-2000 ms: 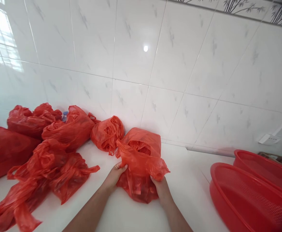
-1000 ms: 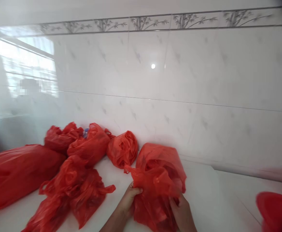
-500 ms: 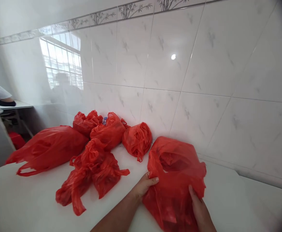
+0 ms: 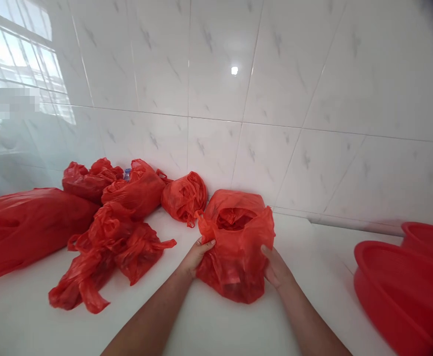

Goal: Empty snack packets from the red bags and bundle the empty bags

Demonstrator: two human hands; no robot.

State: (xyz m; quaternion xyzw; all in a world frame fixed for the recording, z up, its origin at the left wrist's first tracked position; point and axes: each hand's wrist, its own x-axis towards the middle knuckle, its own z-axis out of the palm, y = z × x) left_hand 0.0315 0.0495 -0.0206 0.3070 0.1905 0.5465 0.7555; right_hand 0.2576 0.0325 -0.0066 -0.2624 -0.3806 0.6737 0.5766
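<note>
A red plastic bag (image 4: 235,267) stands on the white table in front of me, its mouth gaping toward the top. My left hand (image 4: 197,254) grips its left side, thumb on the outside near the rim. On the opposite side my right hand (image 4: 273,264) holds the bag, thumb forward and the other fingers mostly hidden behind the film. Crumpled red film shows inside the mouth, and a paler rectangular patch shows through the front. A round, bundled red bag (image 4: 185,195) lies just behind and left of it.
Several more red bags fill the left: a big one (image 4: 27,222), a knotted one (image 4: 108,252) and others along the tiled wall (image 4: 216,148). A blue bottle cap (image 4: 127,173) peeks out between two. Red basins (image 4: 398,287) stand at the right on the white table (image 4: 216,331).
My view has swung right, bringing the red basins into sight. The co-worker at the far left has left the frame. Both hands still hold the bag, whose mouth is seen more clearly.
</note>
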